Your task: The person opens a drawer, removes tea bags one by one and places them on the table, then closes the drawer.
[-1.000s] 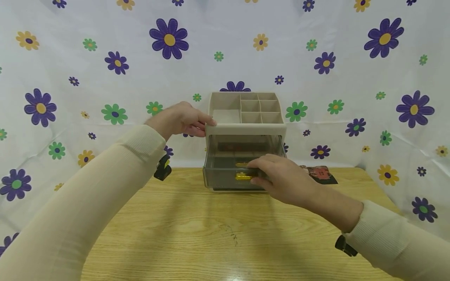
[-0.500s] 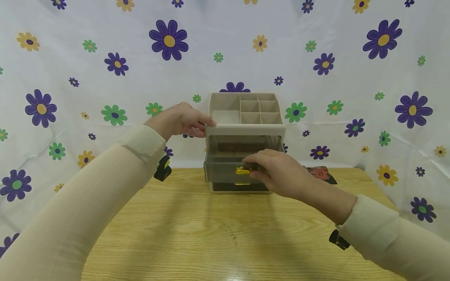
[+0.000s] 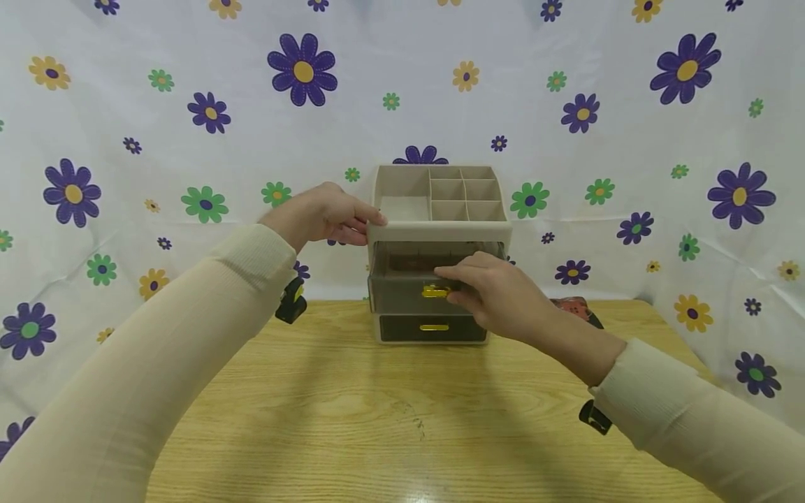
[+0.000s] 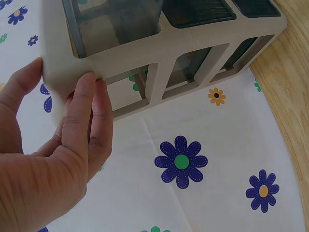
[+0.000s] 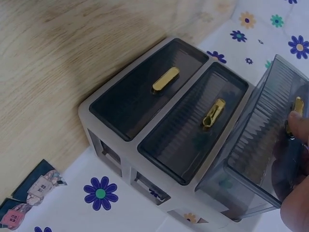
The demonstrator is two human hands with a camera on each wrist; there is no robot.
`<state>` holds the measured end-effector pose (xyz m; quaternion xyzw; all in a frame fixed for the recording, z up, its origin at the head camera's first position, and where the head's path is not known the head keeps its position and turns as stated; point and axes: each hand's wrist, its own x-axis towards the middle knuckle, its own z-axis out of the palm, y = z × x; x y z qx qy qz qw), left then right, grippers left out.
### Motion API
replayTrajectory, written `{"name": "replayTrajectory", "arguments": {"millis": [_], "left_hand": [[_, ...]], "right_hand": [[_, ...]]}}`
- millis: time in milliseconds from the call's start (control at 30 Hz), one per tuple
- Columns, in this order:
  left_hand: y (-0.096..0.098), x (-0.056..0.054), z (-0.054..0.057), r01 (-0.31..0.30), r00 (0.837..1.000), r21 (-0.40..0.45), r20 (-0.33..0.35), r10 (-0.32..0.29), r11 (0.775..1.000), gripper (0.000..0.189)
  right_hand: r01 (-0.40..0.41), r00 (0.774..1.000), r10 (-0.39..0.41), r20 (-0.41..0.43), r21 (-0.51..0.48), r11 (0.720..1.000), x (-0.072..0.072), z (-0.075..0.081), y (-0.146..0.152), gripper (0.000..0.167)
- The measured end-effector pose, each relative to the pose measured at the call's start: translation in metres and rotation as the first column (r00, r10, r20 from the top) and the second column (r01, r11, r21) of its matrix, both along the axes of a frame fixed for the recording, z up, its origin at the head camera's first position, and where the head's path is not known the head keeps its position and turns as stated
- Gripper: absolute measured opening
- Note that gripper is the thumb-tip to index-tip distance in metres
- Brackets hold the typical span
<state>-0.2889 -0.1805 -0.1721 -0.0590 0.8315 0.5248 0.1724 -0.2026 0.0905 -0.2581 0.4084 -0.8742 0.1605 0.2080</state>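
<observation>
A cream desktop organizer (image 3: pixel 440 231) with smoky see-through drawers stands at the back of the table. My left hand (image 3: pixel 330 213) holds its upper left corner, thumb and fingers on either side of the corner in the left wrist view. The top drawer (image 3: pixel 396 295) is pulled partway out. At its front, my right hand (image 3: pixel 497 290) pinches the gold handle (image 5: pixel 299 104), with the index finger over the front edge. The middle drawer (image 5: pixel 195 123) and bottom drawer (image 3: pixel 402 328) sit closed, each with a gold handle.
Open compartments (image 3: pixel 448 188) form the organizer's top. Small printed packets (image 5: pixel 41 186) lie at its right, partly behind my right forearm in the head view. A flowered cloth (image 3: pixel 402 126) hangs behind the wooden table (image 3: pixel 352 419).
My right hand has moved back and slightly up with the top drawer, which has slid inward, exposing the bottom drawer's front. My left hand stays at the corner.
</observation>
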Motion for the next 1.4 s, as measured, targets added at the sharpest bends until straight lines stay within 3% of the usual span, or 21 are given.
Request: {"name": "replayTrajectory", "arguments": {"millis": [200,333,533,633,700,867,1000,1400], "left_hand": [[0.000,0.001,-0.001,-0.006,1.000,-0.001,-0.005,0.006,1.000,0.056],[0.000,0.001,-0.001,-0.002,1.000,0.000,0.000,0.002,1.000,0.056],[-0.002,0.001,0.000,-0.008,1.000,0.006,-0.004,0.008,1.000,0.057],[-0.003,0.001,-0.001,-0.015,1.000,0.004,-0.009,0.015,1.000,0.058],[-0.003,0.001,-0.002,-0.016,1.000,0.006,-0.008,0.016,1.000,0.058],[-0.004,0.000,-0.002,-0.002,1.000,0.010,-0.001,0.002,1.000,0.056],[-0.003,0.000,-0.001,0.010,1.000,-0.001,0.000,-0.010,1.000,0.055],[-0.001,0.000,-0.001,0.010,1.000,0.012,-0.013,-0.010,1.000,0.059]], "right_hand": [[-0.020,0.996,0.012,-0.084,-0.096,0.995,-0.009,-0.006,0.000,0.033],[-0.057,0.983,0.028,-0.182,-0.154,0.986,-0.016,-0.011,0.001,0.026],[-0.079,0.928,0.027,-0.372,-0.126,0.989,-0.020,-0.013,-0.001,0.026],[-0.064,0.905,0.021,-0.424,-0.088,0.994,-0.021,-0.013,-0.004,0.025],[-0.043,0.905,0.005,-0.425,-0.080,0.996,-0.021,-0.013,-0.006,0.023],[0.035,0.934,-0.076,-0.348,-0.123,0.992,-0.023,-0.013,-0.007,0.022],[0.064,0.943,-0.103,-0.316,-0.129,0.990,-0.027,-0.013,-0.006,0.023],[0.117,0.918,-0.179,-0.354,-0.192,0.975,-0.039,-0.013,-0.012,0.020]]}}
